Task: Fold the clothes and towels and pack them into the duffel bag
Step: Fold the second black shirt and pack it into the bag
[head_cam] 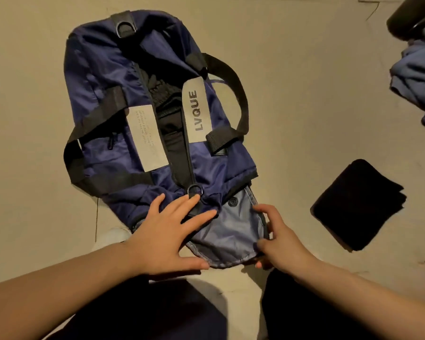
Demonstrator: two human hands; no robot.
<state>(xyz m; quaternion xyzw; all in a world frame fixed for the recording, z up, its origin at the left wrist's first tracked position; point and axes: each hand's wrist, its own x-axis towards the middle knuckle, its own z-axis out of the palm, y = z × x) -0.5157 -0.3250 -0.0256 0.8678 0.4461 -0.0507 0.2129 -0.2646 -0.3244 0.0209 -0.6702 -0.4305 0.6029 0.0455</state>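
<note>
Writing: a grey patch point(197, 109) beside the zip opening reads "LVQUE" in dark capitals; a second grey label point(146, 138) on the other side carries lines of small print too fine to read.
Duffel bag: the duffel bag point(101, 77) is navy blue with black webbing straps and handles, a metal ring point(195, 190) at the near end, lying lengthwise on the floor point(304, 94) in front of the person.
Opening: the top zip is parted, with dark fabric showing inside.
End flap: a paler blue flap point(233, 231) with a dark snap button hangs open at the near end.
Left hand: the left hand point(168, 231) lies flat, fingers spread, pressing the bag's near end just below the ring.
Right hand: the right hand point(277, 238) pinches the flap's right edge with curled fingers.
Folded cloth: a black folded cloth point(358, 204) rests on the floor right of the bag, apart from it.
Loose clothes: blue garments point(417, 69) are heaped at the far right edge.
</note>
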